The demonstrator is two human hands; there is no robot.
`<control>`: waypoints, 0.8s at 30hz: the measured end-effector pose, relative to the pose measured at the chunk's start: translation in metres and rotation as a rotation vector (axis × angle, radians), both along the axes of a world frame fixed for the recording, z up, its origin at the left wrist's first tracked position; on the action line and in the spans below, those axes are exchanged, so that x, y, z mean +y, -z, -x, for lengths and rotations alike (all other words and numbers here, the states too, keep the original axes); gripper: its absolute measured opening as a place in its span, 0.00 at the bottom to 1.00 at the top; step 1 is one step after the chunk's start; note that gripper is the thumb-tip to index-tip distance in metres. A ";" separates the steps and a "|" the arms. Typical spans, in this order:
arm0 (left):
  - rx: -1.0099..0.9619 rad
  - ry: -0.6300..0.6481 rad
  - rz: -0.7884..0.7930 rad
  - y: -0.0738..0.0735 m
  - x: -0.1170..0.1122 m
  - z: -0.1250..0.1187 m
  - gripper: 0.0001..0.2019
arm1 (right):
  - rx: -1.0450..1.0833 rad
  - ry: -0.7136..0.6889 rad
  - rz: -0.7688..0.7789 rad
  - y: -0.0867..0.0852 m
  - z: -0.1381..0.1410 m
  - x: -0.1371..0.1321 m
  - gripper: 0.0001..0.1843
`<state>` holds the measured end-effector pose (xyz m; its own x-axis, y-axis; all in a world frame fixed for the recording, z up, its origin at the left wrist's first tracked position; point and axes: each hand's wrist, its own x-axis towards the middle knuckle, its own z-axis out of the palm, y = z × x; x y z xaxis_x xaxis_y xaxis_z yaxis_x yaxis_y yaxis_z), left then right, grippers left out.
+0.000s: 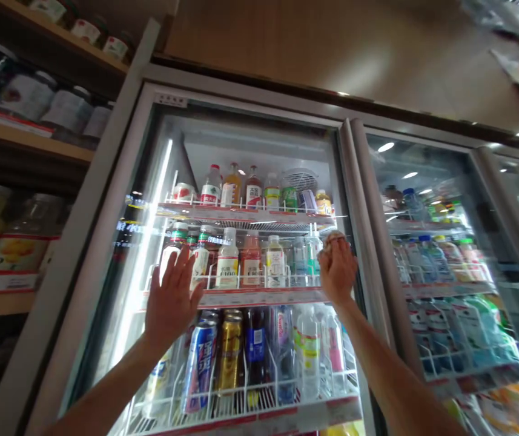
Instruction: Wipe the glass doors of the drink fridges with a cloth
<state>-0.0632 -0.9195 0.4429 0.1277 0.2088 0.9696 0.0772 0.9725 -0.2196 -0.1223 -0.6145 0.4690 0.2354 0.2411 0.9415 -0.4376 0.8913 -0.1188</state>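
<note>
A tall glass fridge door (259, 145) with a grey frame stands in front of me. On its left part, my left hand (172, 297) is raised with the fingers spread, holding nothing; whether the palm touches the glass I cannot tell. My right hand (338, 266) is up at the right side of the pane, its fingers bent over a small, pale crumpled cloth (333, 237) against the glass. Only the cloth's top edge shows above the fingers. Behind the glass, bottles (227, 259) line the upper shelves and cans (231, 351) stand on the lower rack.
To the right is a second glass door (427, 236) with more drinks behind it, beside an upright grey door edge (368, 218). Wooden shelves (71, 145) with jars (27, 94) stand at the left. A brown panel (314, 54) runs above the fridge.
</note>
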 end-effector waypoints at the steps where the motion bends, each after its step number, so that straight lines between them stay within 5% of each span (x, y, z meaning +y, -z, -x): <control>1: 0.002 -0.007 0.001 0.001 0.000 -0.001 0.30 | 0.008 -0.006 0.025 0.000 0.002 0.001 0.24; 6: -0.021 -0.014 0.006 0.000 0.000 -0.001 0.31 | 0.047 0.023 -0.527 0.018 0.001 -0.003 0.22; 11: -0.014 -0.003 0.010 0.000 0.000 0.000 0.30 | 0.027 0.064 -0.031 0.016 0.006 0.030 0.24; 12: -0.014 -0.001 0.003 0.001 -0.001 0.000 0.30 | 0.016 0.042 -0.036 0.016 0.006 0.027 0.24; 17: -0.038 -0.021 -0.040 0.003 -0.002 0.003 0.30 | 0.012 -0.008 -0.537 0.025 0.000 0.009 0.23; 22: -0.011 -0.071 -0.024 0.004 -0.003 0.004 0.29 | 0.019 -0.006 -0.019 0.017 0.007 0.017 0.25; 24: -0.013 -0.068 -0.021 0.004 -0.002 0.003 0.28 | 0.004 -0.049 -0.162 0.020 0.004 0.002 0.26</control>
